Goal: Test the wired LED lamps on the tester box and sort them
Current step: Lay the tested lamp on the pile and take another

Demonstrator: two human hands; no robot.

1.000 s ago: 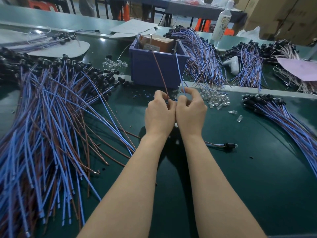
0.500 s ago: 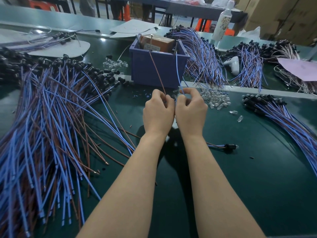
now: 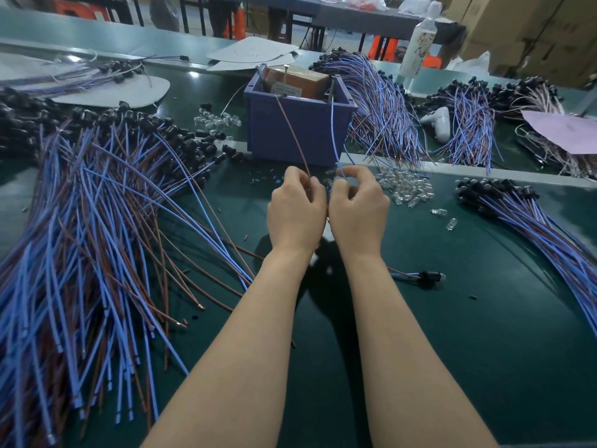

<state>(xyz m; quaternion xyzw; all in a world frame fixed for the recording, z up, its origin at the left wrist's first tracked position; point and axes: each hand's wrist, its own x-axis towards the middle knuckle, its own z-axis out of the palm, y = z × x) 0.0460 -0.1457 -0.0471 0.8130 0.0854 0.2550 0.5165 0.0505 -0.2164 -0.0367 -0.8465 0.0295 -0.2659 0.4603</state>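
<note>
Nearest us, one wired lamp [image 3: 426, 275] lies alone on the green counter [image 3: 484, 334], right of centre. At mid-frame our left hand [image 3: 295, 210] pinches the brown wire [image 3: 292, 134] and our right hand [image 3: 357, 208] the blue wire [image 3: 333, 134]; their lamp is hidden between our hands. Two leads, thin, light and limp, we judge; a pinch near the lamp should steer them best. Both rise to the one tester box [image 3: 268, 140] beyond. The left heap [image 3: 97, 221] and right heap [image 3: 533, 221] are past counting.
</note>
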